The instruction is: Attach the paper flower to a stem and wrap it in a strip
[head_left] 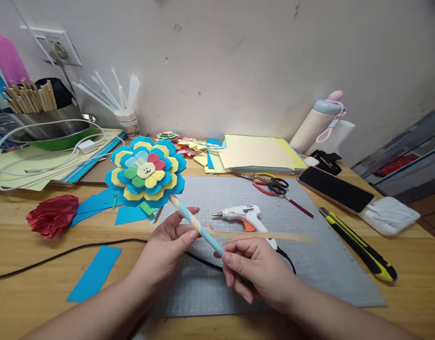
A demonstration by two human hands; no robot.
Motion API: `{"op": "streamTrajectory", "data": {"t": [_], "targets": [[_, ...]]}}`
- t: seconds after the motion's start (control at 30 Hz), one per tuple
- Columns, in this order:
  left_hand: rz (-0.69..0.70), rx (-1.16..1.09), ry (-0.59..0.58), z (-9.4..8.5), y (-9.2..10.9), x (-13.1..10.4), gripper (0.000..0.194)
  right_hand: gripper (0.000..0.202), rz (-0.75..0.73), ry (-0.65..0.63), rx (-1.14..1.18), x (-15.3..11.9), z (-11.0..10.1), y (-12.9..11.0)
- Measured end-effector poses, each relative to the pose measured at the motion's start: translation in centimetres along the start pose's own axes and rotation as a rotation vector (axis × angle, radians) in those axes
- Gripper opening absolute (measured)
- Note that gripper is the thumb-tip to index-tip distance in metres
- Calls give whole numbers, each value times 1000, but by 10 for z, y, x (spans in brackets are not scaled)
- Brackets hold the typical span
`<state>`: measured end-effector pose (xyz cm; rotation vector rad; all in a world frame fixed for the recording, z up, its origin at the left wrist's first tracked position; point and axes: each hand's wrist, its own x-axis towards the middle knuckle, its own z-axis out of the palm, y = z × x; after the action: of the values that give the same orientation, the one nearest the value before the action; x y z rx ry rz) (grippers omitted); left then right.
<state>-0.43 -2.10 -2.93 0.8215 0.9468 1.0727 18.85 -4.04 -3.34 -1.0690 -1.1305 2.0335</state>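
Observation:
A layered paper flower (132,192) in blue and yellow, with a smiling face at its centre, leans up and to the left on a stem (199,226). Blue covers the stem, and a cream band spirals round its upper part. My left hand (167,245) pinches the stem at mid-length between thumb and fingers. At the lower end, my right hand (254,269) holds the stem tip in its fingertips. From the stem, a cream paper strip (260,234) stretches to the right, blurred at its free end. Behind my right hand lies a white glue gun (251,217).
Under my hands is a grey cutting mat (319,278). Scissors (274,184), a red pencil (300,208), a utility knife (359,245) and a phone (336,189) lie right. Blue paper (95,274), a red crumpled paper flower (52,216) and a black cord (79,248) lie left.

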Motion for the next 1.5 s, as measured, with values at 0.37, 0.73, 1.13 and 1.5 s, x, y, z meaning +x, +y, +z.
{"op": "streamTrajectory", "data": {"t": [0.37, 0.73, 1.13, 1.5], "targets": [[34, -3, -129, 2, -1, -2, 25, 34, 46, -117, 169, -1, 1, -4], [100, 49, -78, 5, 2, -5, 26, 30, 124, -239, 273, 3, -6, -1], [62, 32, -83, 5, 6, 0, 26, 34, -8, -126, 107, 2, -2, -4], [99, 197, 185, -1, 15, -4, 27, 29, -297, 406, -889, -9, -34, -27]]}}
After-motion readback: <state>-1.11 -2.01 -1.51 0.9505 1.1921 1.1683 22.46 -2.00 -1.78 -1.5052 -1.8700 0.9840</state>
